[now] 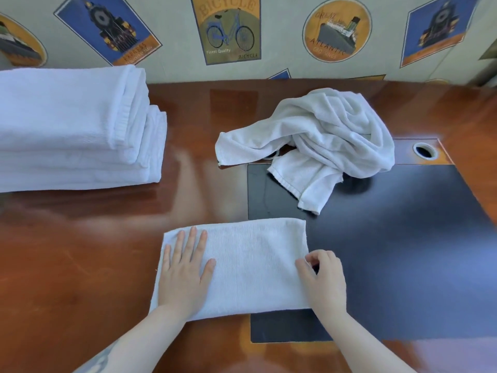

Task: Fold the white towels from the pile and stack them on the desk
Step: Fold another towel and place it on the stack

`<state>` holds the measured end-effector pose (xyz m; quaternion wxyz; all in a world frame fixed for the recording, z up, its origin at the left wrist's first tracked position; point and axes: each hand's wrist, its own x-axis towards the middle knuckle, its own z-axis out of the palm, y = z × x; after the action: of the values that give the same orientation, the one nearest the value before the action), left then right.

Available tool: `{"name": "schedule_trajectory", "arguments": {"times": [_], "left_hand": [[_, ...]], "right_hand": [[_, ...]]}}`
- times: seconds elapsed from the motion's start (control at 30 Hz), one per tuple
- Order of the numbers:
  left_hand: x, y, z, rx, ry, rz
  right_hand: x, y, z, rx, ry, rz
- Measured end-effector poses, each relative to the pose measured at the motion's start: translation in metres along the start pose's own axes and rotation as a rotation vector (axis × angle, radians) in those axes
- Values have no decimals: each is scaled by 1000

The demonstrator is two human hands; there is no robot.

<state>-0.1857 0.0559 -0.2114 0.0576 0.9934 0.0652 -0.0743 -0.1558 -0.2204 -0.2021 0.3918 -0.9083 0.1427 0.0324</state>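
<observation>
Folded towel (250, 267) lies flat at the front middle of the worktop (88, 251), a neat rectangle, its right part overlapping the black inset pad (408, 251).

Left hand (185, 275): palm down on the left part of the folded towel, fingers (191, 244) straight and slightly spread, thumb out to the right. Pressing flat, not grasping anything.

Right hand (324, 281): at the towel's right edge, fingers curled, thumb and forefinger pinching that edge about halfway along. Grasping the folded towel.

Unfolded towel (325, 138): crumpled heap toward the back right of the worktop, partly on wood, partly hanging onto the rear of the black pad. Well apart from the folded towel, not touched by either hand. Cannot tell if it is 1 towel or more.

Stack of folded towels (75, 130): back left of the worktop, several layers, top one bulkier and set slightly left of the ones below. Exact count not readable.

Round cable grommet (425, 150) sits in the worktop just right of the crumpled heap. Wall (282, 68) behind carries poster-style prints: bicycle, ship, locomotives.
</observation>
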Motion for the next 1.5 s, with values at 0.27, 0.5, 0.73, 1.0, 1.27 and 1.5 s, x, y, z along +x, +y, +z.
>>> {"name": "schedule_trajectory", "arguments": {"times": [0.27,0.5,0.73,1.0,1.27,1.5], "left_hand": [[-12,82,-34,-764,151,-161],[-8,122,-43,-1314,-147,-677],[-45,85,-41,-1580,-265,-754],[-55,84,-31,-1625,-273,-818],[-41,99,-54,-1856,-419,-776],[-37,96,-46,-1591,-341,-780]], "right_hand": [[-19,-25,-21,134,-292,-195],[-38,-24,-20,-283,-480,-921],[-36,-17,-23,109,-123,-368],[44,-36,-9,134,-260,266],[-54,-68,-21,3,-463,-441],[-1,-44,-16,224,-25,-19]]}}
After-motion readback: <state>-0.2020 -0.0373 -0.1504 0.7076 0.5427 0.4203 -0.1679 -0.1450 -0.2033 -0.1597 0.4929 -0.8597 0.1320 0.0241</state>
